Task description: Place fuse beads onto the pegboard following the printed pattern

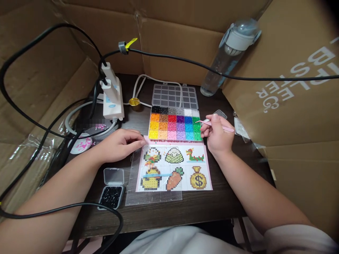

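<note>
My right hand (218, 135) holds pink tweezers (215, 126) in a pinch. Their tips hover by the dark green compartment on the right side of the bead box (176, 122), which is sorted by colour. My left hand (124, 143) lies with fingers stretched, its fingertips at the top left corner of the pattern sheet (209, 155). A clear pegboard (155, 199) overlaps the sheet's left part, and a few coloured beads form a small orange and green figure (150, 161) on it. Printed designs, among them a carrot and a money bag, show on the sheet.
A small box of black beads (111, 197) stands open at the front left. Behind are a power strip (113, 98), a gold cup (134, 103) and a water bottle (225, 58). A black cable (169, 55) crosses the view. Cardboard walls (180, 38) surround the table.
</note>
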A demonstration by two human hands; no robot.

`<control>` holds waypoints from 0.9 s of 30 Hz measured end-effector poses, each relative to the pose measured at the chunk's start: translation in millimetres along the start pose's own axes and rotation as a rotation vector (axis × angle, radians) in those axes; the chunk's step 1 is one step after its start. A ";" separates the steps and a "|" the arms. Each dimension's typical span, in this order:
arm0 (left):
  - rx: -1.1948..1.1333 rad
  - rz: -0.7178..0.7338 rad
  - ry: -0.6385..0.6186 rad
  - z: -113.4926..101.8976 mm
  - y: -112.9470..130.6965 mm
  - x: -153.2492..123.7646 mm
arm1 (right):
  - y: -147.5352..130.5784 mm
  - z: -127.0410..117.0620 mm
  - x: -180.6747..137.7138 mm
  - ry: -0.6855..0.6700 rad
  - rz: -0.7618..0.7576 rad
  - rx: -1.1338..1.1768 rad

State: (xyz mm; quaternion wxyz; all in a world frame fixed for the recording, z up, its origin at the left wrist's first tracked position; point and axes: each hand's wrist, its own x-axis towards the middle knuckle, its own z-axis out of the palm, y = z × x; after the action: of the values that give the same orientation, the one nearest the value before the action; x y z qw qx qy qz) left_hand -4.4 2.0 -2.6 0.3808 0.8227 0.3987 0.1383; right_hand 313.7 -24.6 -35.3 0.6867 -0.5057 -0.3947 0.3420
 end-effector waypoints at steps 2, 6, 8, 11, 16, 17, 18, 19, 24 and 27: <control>0.004 -0.010 -0.003 -0.1 -0.1 -0.2 | -0.7 1.5 -0.4 -0.013 0.020 0.003; -0.007 -0.015 -0.001 -0.5 0.7 -0.1 | -2.4 3.6 -2.4 -0.021 0.043 0.005; -0.012 -0.012 -0.001 -0.6 1.3 0.1 | -3.4 3.9 -3.5 -0.022 0.056 0.005; -0.010 -0.012 -0.006 -0.4 1.2 0.3 | -5.1 4.1 -4.6 -0.032 0.079 0.024; 0.001 -0.019 -0.018 0.6 0.2 -1.4 | -7.6 4.2 -6.4 -0.040 0.082 0.038; 0.001 -0.020 -0.020 0.8 0.5 -1.9 | -7.9 4.1 -6.7 -0.037 0.079 0.035; 0.002 -0.019 -0.021 0.9 0.9 -2.3 | -7.9 3.9 -6.9 -0.032 0.075 0.032; 0.002 -0.018 -0.024 1.1 1.5 -2.7 | -7.8 3.6 -7.0 -0.029 0.075 0.029; -0.006 -0.014 -0.018 2.2 3.7 -3.8 | -7.0 2.8 -6.2 -0.034 0.078 0.019; -0.011 -0.028 -0.022 2.8 4.3 -4.4 | -7.3 2.9 -6.3 -0.037 0.081 0.013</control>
State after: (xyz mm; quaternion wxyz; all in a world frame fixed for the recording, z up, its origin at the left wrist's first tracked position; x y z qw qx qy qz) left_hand -3.4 -4.4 -0.9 0.3914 0.8165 0.4052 0.1261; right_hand 308.8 -30.7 -29.0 0.6681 -0.5101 -0.3844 0.3816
